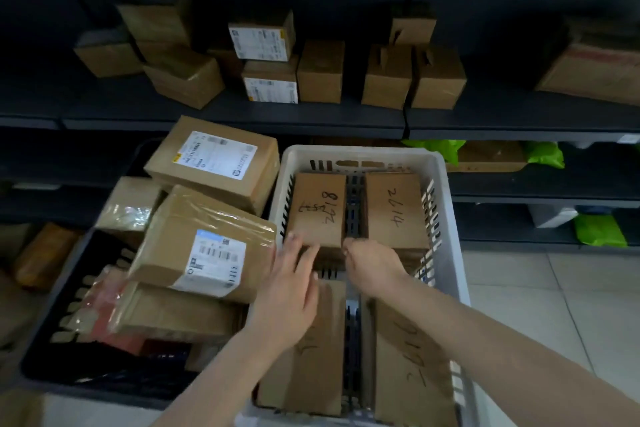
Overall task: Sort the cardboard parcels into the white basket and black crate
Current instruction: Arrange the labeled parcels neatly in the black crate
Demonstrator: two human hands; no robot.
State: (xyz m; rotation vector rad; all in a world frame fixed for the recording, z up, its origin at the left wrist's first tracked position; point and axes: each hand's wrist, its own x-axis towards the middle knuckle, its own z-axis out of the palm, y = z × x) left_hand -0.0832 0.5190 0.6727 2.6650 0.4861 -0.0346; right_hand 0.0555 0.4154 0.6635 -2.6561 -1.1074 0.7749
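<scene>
The white basket (450,253) stands on the floor in front of me with several cardboard parcels laid flat inside, each marked with handwritten numbers. My left hand (294,281) lies flat, fingers spread, on the near edge of the far-left parcel (318,208). My right hand (370,263) is curled at that parcel's near right corner, next to the far-right parcel (394,208); whether it grips the edge is unclear. To the left, the black crate (52,350) holds a pile of larger taped parcels (207,253) with white labels.
Dark shelves (242,114) behind carry several small cardboard boxes (320,71). Green bags (599,229) sit on lower shelves at the right. Pale floor tiles (554,305) show to the right of the basket.
</scene>
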